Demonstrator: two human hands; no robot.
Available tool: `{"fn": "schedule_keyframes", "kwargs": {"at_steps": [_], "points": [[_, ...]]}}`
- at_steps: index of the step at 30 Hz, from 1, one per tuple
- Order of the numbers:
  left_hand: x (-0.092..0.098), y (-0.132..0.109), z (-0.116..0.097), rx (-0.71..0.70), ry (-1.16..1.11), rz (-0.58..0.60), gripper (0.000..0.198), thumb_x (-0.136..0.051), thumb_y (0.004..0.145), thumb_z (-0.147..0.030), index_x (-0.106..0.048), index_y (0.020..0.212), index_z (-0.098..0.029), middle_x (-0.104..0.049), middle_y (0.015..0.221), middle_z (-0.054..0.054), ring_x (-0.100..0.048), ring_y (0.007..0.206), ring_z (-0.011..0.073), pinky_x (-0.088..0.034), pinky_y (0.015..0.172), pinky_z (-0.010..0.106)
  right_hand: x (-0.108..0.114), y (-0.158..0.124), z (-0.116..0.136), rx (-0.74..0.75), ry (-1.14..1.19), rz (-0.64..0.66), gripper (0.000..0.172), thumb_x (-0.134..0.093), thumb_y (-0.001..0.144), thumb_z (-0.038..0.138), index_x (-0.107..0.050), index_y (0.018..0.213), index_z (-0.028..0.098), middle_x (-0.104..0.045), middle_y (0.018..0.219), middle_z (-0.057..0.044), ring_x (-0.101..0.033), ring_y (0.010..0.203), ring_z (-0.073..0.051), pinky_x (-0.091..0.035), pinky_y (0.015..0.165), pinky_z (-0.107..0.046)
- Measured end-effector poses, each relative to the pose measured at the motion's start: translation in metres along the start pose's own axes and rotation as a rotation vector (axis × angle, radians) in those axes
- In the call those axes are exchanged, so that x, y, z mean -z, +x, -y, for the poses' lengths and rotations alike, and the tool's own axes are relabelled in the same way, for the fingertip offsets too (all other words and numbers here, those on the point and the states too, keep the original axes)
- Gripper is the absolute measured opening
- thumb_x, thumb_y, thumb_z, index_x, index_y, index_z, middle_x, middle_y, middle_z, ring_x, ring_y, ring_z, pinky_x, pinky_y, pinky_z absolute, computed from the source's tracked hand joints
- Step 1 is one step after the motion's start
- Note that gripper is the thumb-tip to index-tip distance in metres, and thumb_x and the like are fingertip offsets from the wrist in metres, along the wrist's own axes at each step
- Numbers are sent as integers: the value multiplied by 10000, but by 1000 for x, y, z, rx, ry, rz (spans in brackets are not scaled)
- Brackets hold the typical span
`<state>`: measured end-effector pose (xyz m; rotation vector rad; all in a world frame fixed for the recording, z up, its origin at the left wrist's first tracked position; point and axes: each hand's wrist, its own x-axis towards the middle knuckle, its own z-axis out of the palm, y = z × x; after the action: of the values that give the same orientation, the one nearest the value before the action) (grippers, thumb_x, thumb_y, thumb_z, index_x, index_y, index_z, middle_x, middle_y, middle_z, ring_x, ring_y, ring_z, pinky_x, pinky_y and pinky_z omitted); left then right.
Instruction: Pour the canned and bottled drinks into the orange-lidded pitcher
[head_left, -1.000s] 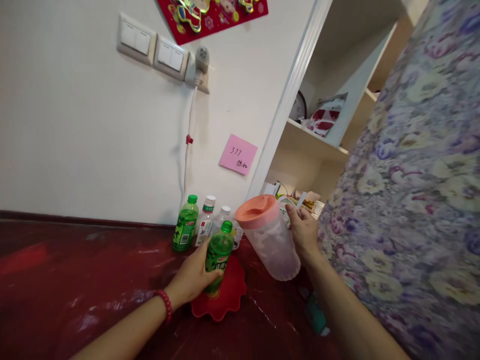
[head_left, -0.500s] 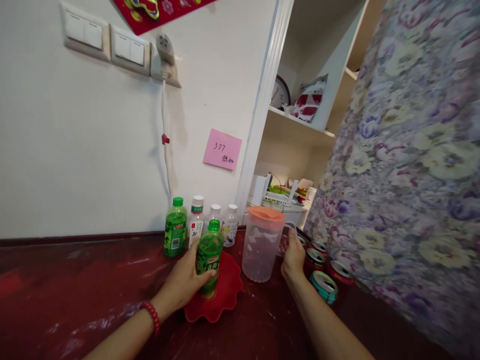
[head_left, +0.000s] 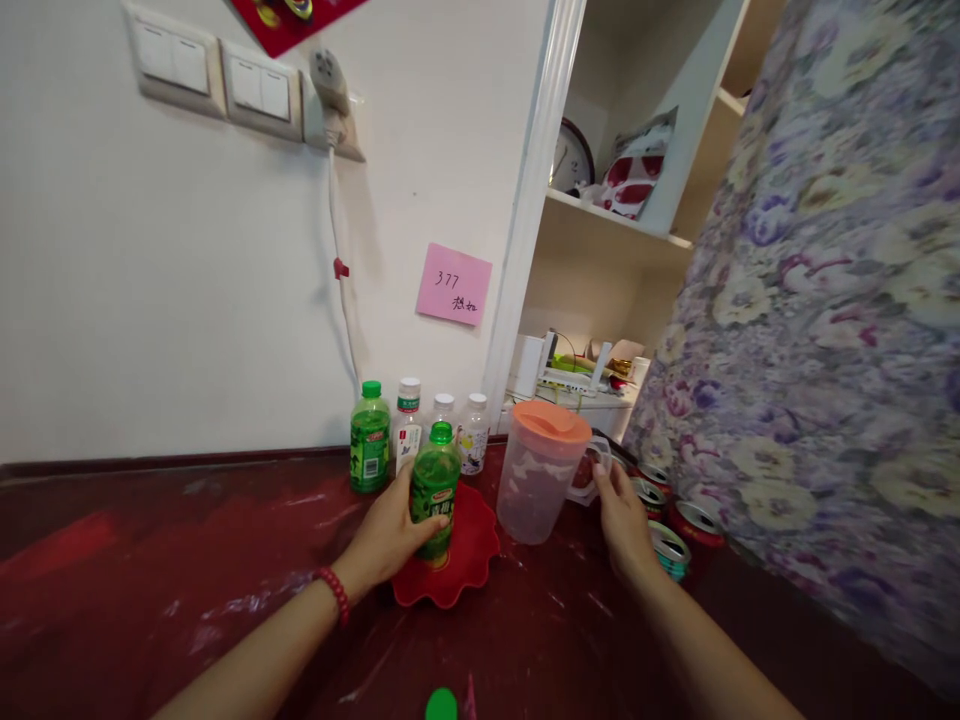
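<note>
My left hand is wrapped round a green bottle, which has no cap and stands upright over the red scalloped plate. To the right of the plate is a clear plastic pitcher with an orange lid. My right hand is at the pitcher's handle, fingertips against its outer side; the fingers are loosely spread and not closed round it. Behind the held bottle stand a capped green bottle and several white-capped bottles.
Several opened cans stand right of my right hand, beside the floral curtain. A green cap shows at the bottom edge of the dark red table. The wall with a pink note rises behind.
My right hand has loosened from the pitcher's handle and moved slightly away from it. The view has shifted, and a green cap now shows at the bottom edge.
</note>
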<state>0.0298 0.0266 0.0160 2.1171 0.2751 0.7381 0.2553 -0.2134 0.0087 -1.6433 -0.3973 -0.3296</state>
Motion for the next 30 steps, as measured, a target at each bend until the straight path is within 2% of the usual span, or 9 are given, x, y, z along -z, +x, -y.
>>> {"fn": "schedule_keyframes", "kwargs": {"at_steps": [3,5,8,10,12,16,20,26,30], "points": [[0,0,0,-9,1,0,688,-699,789,-275,-395,1401,-196,-564,1416,134,-540,1321,285,-387,1155,469,18,-24,19,-89,13,-54,878,-612,749,709,-472,1443,192,-505,1494,-181,-506,1351,-350,-462,1044,-488],[-1,0,1,-18,5,-3,696,-707,784,-278,-399,1402,-194,-557,1424,137,-533,1330,287,-386,1155,472,28,-51,39,-18,19,-57,779,-679,753,630,-495,1402,239,-550,1434,-145,-548,1283,-327,-491,994,-452],[-2,1,5,-24,-7,4,720,-714,782,-274,-385,1418,-199,-565,1417,134,-552,1313,279,-392,1152,470,29,-101,66,217,-29,437,212,-645,895,427,-661,1056,290,-709,1039,-44,-666,958,-224,-519,837,-348],[-3,1,6,-19,-22,6,725,-713,782,-273,-379,1421,-199,-574,1405,133,-566,1297,275,-405,1140,466,19,-130,74,382,-126,876,74,-649,903,333,-691,946,289,-705,947,-17,-657,909,-209,-498,813,-344],[-3,0,5,-18,-25,1,723,-711,781,-277,-382,1420,-198,-575,1404,135,-562,1303,280,-411,1132,468,4,-152,73,508,-309,1085,77,-714,869,286,-721,939,317,-713,957,-1,-652,921,-222,-476,867,-397],[-2,-1,1,-12,0,-10,740,-722,766,-283,-387,1418,-182,-563,1415,145,-541,1321,290,-382,1154,476,-21,-169,58,625,-591,1274,294,-810,790,487,-745,1068,416,-710,1044,-11,-650,983,-270,-480,926,-499],[0,-2,-1,-4,1,-10,730,-728,759,-273,-403,1405,-176,-553,1433,144,-521,1343,286,-353,1179,467,-30,-170,43,729,-670,1328,269,-767,831,519,-736,1084,433,-709,1095,4,-655,979,-233,-500,937,-454],[-1,-4,-1,0,-31,-27,683,-727,747,-251,-448,1368,-193,-566,1440,135,-534,1346,293,-378,1166,463,-45,-183,-1,942,-653,1124,167,-753,845,515,-726,901,361,-727,884,53,-650,785,-170,-492,757,-304],[-1,-5,0,25,-36,-40,695,-735,737,-228,-466,1377,-192,-607,1404,137,-558,1327,303,-407,1151,448,-43,-165,30,980,-478,1077,111,-769,824,400,-701,880,334,-711,819,45,-632,725,-168,-448,648,-286]]}}
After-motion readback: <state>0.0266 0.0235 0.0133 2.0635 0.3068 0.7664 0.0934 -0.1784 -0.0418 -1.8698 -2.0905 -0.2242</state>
